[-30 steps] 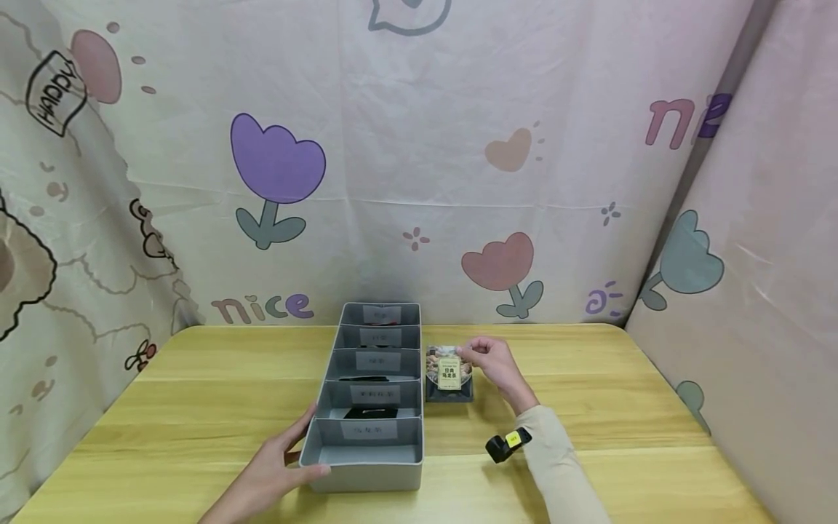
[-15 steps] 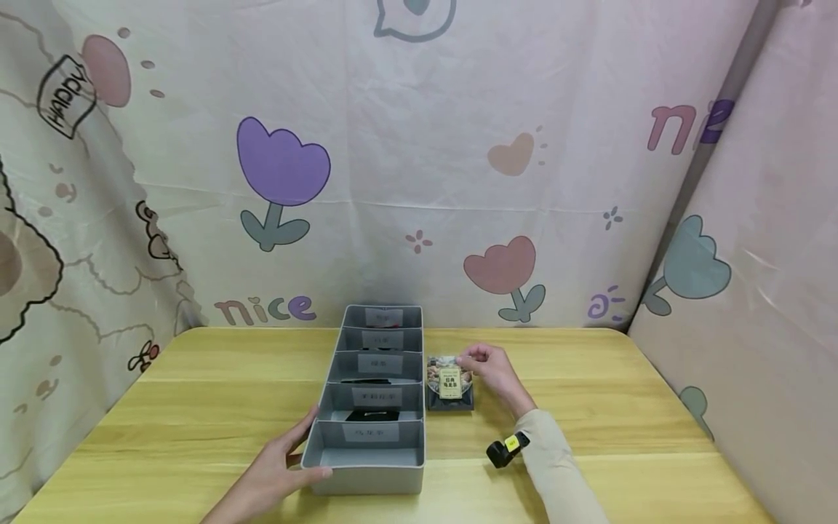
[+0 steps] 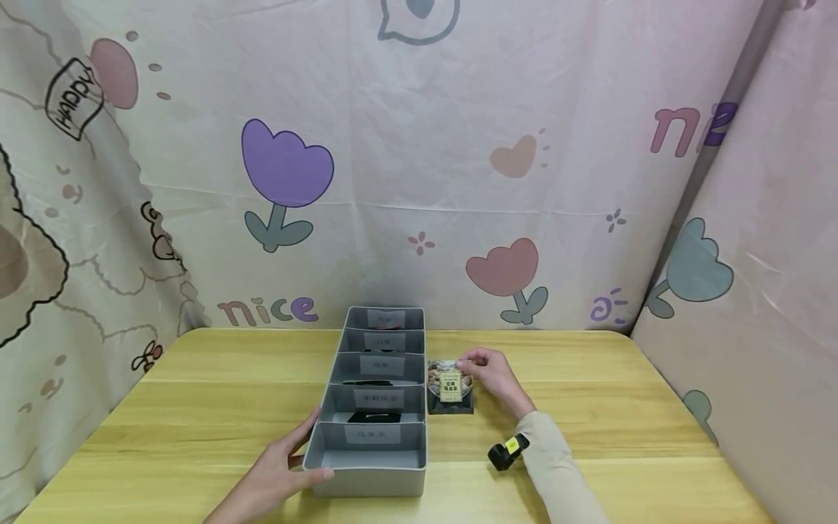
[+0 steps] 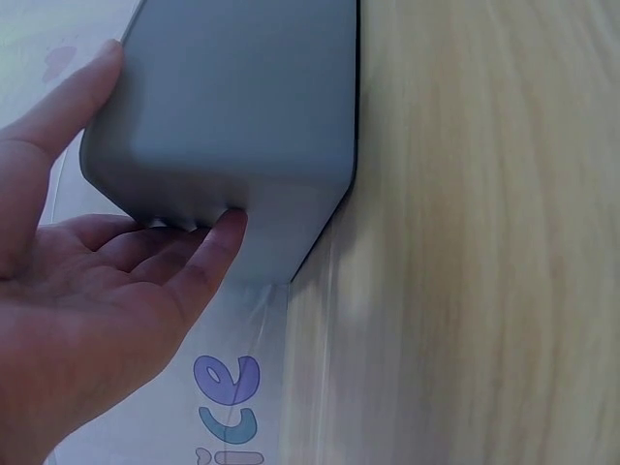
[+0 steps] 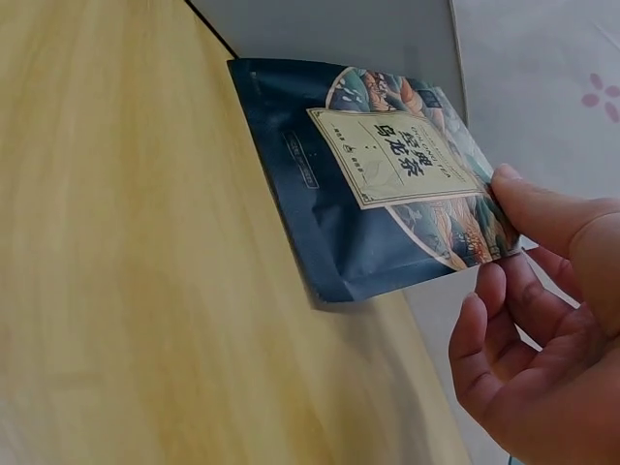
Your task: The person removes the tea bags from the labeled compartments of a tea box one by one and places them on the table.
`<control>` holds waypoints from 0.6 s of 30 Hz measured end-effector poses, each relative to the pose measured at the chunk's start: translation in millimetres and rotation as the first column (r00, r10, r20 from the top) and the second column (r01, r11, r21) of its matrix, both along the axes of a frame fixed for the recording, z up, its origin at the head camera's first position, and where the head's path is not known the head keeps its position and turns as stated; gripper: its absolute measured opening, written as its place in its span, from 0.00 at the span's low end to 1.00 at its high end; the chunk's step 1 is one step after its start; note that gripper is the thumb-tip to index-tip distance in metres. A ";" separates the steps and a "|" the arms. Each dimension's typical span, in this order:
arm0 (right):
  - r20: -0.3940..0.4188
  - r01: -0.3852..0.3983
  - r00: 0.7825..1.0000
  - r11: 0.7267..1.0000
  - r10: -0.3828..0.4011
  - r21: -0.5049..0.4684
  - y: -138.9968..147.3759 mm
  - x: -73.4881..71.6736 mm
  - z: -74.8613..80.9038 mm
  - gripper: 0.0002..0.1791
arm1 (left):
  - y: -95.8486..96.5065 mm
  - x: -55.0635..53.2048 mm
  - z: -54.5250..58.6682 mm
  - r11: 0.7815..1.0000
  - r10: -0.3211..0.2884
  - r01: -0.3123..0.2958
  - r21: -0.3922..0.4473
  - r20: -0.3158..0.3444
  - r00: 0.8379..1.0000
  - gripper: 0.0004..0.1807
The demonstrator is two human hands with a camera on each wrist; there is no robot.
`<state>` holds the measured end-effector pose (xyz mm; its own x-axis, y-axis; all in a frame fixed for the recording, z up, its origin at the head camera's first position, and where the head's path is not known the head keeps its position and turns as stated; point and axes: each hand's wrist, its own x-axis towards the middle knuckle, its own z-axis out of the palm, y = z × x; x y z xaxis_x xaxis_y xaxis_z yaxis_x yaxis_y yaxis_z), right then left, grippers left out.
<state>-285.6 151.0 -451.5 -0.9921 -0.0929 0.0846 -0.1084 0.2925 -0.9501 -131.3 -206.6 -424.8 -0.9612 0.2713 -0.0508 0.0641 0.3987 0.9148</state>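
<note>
A long grey storage box [image 3: 369, 482] with several labelled compartments stands on the wooden table. My left hand [image 3: 278, 466] holds its near left corner, thumb at the front rim and fingers against the side; the left wrist view shows these fingertips on the box wall [image 4: 242, 87]. To the right of the box, my right hand [image 3: 495, 375] pinches a dark blue oolong tea packet [image 5: 339, 242] at its top edge between thumb and fingers. The packet's illustrated front with a cream label faces up toward me, tilted. The nearest compartment [image 3: 373, 457] shows a bare floor.
Flat black packets [image 3: 374, 418] lie in some of the farther compartments. A black wrist camera [image 3: 507, 451] is strapped at my right sleeve. Behind the table hangs a patterned curtain [image 3: 393, 182], close to the box's far end.
The tea packet has shifted slightly toward me along the box's right side, still pinched by my right hand. My left hand keeps its hold on the box. The head view has tilted a little.
</note>
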 end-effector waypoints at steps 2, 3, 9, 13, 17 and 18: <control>-0.004 0.004 1.000 1.000 -0.004 0.007 0.4 -1.0 -1.4 0.04 | 0.5 0.2 0.2 1.000 0.011 -0.011 -0.003 0.006 1.000 0.51; -0.006 0.005 1.000 1.000 -0.005 0.012 0.5 -1.4 -2.0 0.05 | 0.9 0.3 0.4 1.000 0.018 -0.018 -0.006 0.007 1.000 0.51; -0.017 0.007 1.000 0.999 -0.006 0.031 1.3 -4.1 -4.2 0.04 | 2.3 -0.3 1.4 1.000 0.028 -0.028 -0.004 0.006 1.000 0.52; -0.022 0.006 1.000 0.999 -0.005 0.036 0.8 -4.5 -5.0 0.04 | 2.2 -0.2 1.6 1.000 0.029 -0.029 -0.005 0.010 1.000 0.52; -0.032 0.014 0.999 0.998 -0.012 0.060 0.2 -2.8 -5.3 0.06 | 2.2 0.0 1.6 0.999 0.038 -0.038 -0.010 0.016 0.999 0.52; -0.038 0.017 0.999 0.997 -0.014 0.073 0.2 -2.2 -5.4 0.07 | 2.1 0.0 1.6 0.999 0.040 -0.039 -0.011 0.017 0.999 0.52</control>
<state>-287.8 151.2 -456.9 -0.9897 -0.0846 0.1151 -0.1382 0.3635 -0.9213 -131.3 -204.5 -423.2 -0.9701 0.2324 -0.0705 0.0321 0.4106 0.9113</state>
